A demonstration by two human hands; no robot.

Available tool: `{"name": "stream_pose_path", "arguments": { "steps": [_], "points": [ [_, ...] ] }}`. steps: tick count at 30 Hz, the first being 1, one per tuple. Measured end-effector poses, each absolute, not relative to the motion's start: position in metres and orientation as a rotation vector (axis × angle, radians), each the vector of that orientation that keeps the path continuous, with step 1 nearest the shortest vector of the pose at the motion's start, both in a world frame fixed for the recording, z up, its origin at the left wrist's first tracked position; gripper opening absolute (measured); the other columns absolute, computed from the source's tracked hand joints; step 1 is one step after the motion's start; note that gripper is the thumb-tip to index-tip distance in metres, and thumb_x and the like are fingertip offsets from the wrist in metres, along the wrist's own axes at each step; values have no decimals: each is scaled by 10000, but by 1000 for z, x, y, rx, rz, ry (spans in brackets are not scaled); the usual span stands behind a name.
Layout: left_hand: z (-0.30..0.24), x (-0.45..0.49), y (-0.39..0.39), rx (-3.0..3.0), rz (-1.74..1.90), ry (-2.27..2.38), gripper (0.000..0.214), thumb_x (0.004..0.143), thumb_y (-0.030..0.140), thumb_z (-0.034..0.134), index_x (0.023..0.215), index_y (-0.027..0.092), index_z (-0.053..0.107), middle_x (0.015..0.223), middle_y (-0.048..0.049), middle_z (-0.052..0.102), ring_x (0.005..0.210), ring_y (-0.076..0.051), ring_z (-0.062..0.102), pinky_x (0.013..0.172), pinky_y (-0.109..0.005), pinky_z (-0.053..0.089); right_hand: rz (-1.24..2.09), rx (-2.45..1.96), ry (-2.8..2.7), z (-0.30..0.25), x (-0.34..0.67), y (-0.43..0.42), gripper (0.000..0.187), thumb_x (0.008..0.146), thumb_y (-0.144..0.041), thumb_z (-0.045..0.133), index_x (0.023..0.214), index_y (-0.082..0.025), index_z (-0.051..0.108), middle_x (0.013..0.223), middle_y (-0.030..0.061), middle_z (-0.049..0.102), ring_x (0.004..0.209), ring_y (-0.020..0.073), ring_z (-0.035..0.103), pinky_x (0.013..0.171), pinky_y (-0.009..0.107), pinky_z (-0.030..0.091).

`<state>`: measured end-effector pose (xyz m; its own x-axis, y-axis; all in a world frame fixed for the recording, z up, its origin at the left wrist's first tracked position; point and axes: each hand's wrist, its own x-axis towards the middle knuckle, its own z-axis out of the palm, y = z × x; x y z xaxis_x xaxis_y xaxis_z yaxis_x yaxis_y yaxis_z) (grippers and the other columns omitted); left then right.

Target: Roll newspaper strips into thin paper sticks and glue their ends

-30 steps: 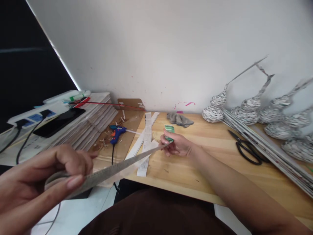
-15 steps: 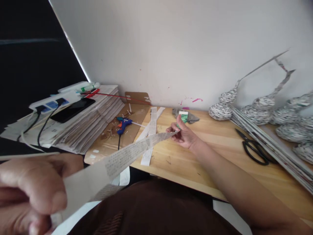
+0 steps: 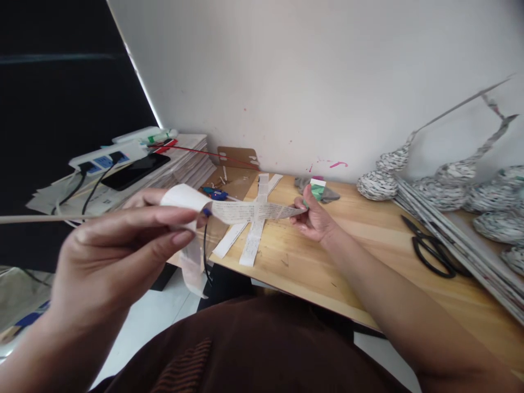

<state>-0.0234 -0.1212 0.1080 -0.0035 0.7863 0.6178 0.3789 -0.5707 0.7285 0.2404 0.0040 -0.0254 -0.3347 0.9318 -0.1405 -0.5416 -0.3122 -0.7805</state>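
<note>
My left hand (image 3: 118, 245) is raised close to the camera and pinches one end of a long printed paper strip (image 3: 249, 212), which curls over my fingers. A thin stick (image 3: 36, 219) juts left from that hand. My right hand (image 3: 313, 218) is over the wooden table (image 3: 368, 256), pinching the strip's far end. It also grips a small green and white object (image 3: 317, 190). The strip stretches taut between both hands.
Loose paper strips (image 3: 256, 234) lie on the table under the held strip, with a blue glue gun (image 3: 215, 193) on cardboard. A newspaper stack (image 3: 180, 164) bears a phone (image 3: 135, 171) and power strip (image 3: 102, 160). Black scissors (image 3: 432, 254), paper rods and woven shapes (image 3: 380, 183) fill the right. A grey cloth (image 3: 303, 183) sits by the wall.
My left hand has risen from low left toward the centre, turning the strip and curling its end over my fingers. My right hand lifted slightly, still pinching the strip's far end.
</note>
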Motion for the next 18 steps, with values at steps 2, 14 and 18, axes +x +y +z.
{"name": "stream_pose_path", "arguments": {
  "steps": [2,14,18],
  "points": [
    [108,-20,-118,1980,1510,1180,329,697,94,743,974,272,745,992,-14,686,976,-202,631,831,-337,577,1817,-738,-786,-26,242,5,610,666,-703,637,533,-190,336,562,1,585,415,101,570,295,189,124],
    [49,-33,-116,2237,481,870,424,892,209,556,1296,337,562,1292,-27,611,1250,-218,509,1057,-383,412,1711,-771,-688,-17,251,9,619,613,-685,694,532,-192,329,488,-29,541,366,73,517,266,169,154],
    [21,-42,-111,1992,124,705,339,929,288,505,1251,280,611,1262,-50,635,1258,-215,501,1062,-376,379,1688,-789,-672,-11,255,10,653,536,-721,709,531,-198,318,445,-44,504,321,59,468,246,162,124]
  ]
}}
